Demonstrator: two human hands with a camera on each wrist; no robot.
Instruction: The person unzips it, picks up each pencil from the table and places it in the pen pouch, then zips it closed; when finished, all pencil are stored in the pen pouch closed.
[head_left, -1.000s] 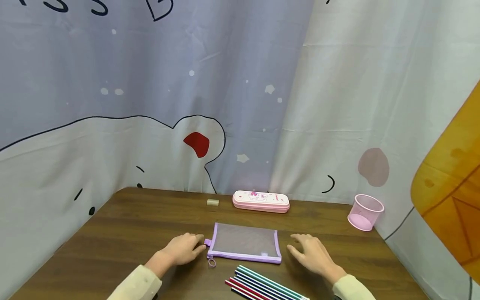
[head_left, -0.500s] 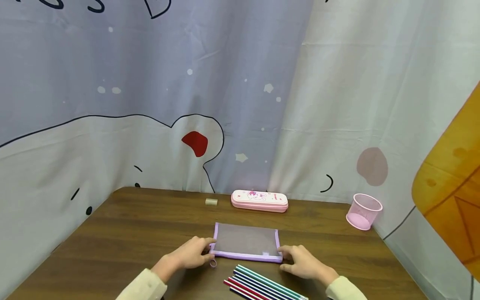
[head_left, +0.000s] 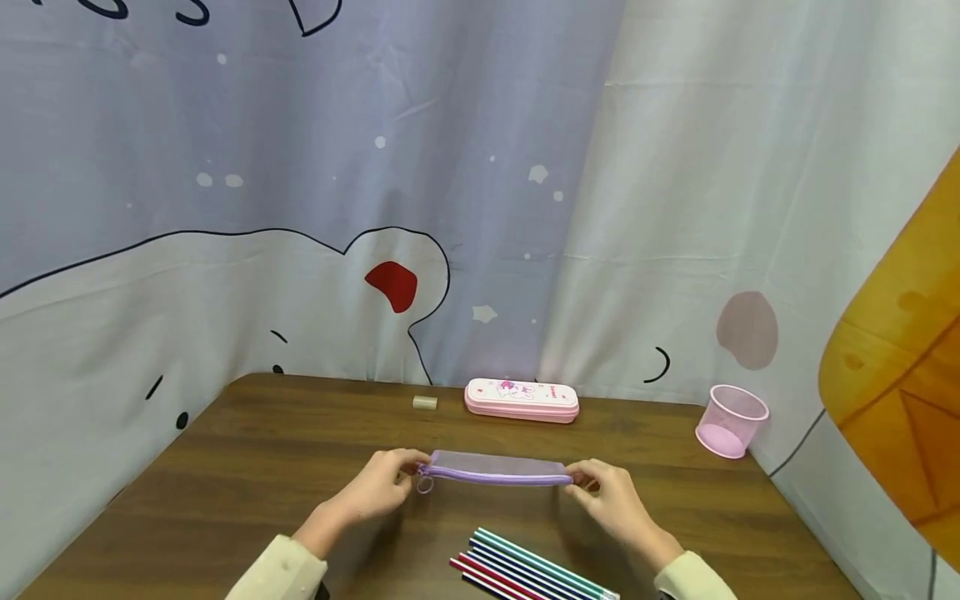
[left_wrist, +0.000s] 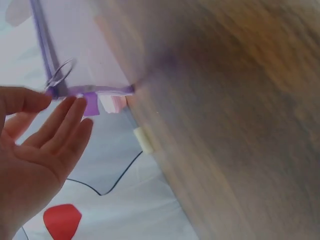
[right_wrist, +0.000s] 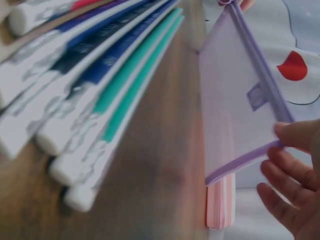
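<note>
A purple-edged mesh zipper pouch (head_left: 498, 469) is tilted up over the table, its zipper edge raised toward me. My left hand (head_left: 377, 483) pinches the zipper's left end, beside a ring pull (left_wrist: 64, 72). At the other end of that edge, my right hand (head_left: 617, 502) pinches the corner between thumb and fingers. Through the sheer mesh (right_wrist: 230, 100) in the right wrist view, a small purple label shows. Several pencils (head_left: 532, 568) in teal, dark blue and red lie in a bundle on the table in front of me, below the pouch.
A pink pencil case (head_left: 522, 401) lies at the table's back edge, with a small pale block (head_left: 424, 402) to its left. A pink mesh cup (head_left: 731, 422) stands at the back right corner. Behind the wooden table (head_left: 247, 467) hangs a printed curtain (head_left: 300, 167).
Both hands have come in to the pouch's sides and gripped its front corners. The pouch's front edge has risen from the table; the pencils have stayed put.
</note>
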